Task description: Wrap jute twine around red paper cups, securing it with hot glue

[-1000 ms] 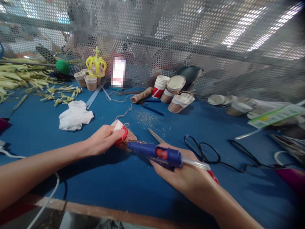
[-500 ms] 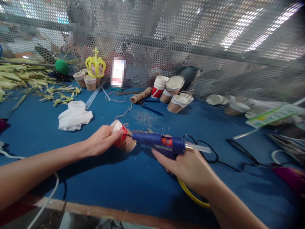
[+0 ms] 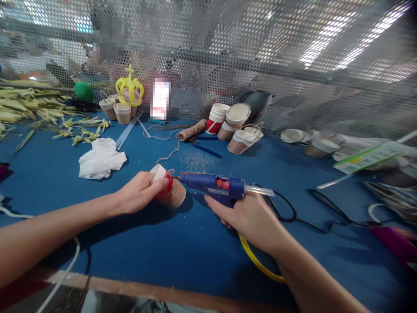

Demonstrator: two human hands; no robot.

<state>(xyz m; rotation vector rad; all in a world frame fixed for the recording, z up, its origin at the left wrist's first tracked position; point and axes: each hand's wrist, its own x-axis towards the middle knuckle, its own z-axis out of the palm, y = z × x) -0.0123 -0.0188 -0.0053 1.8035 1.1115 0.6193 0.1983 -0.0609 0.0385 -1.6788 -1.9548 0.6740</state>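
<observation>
My left hand (image 3: pixel 142 191) is wrapped round a paper cup (image 3: pixel 177 194), tilted with its white rim toward the upper left. Twine covers the cup's lower part, and red shows above the windings. In my right hand (image 3: pixel 247 219) is a blue glue gun (image 3: pixel 215 184), with a clear glue stick (image 3: pixel 259 190) poking out of its back. The gun's nozzle is at the red part of the cup; whether it touches I cannot tell. From the cup a strand of twine (image 3: pixel 169 156) runs back to a twine roll (image 3: pixel 192 129).
Twine-wrapped cups (image 3: pixel 239 143) and a stack of red-and-white cups (image 3: pixel 217 117) stand at the back. A crumpled white cloth (image 3: pixel 101 158) lies left. Dried husks (image 3: pixel 29 102) fill the far left. A black cable (image 3: pixel 293 213) trails right; a perforated metal screen (image 3: pixel 195 65) rises behind.
The glue gun and my right hand have shifted slightly left and up, nearer the cup. My left hand and the cup have hardly moved.
</observation>
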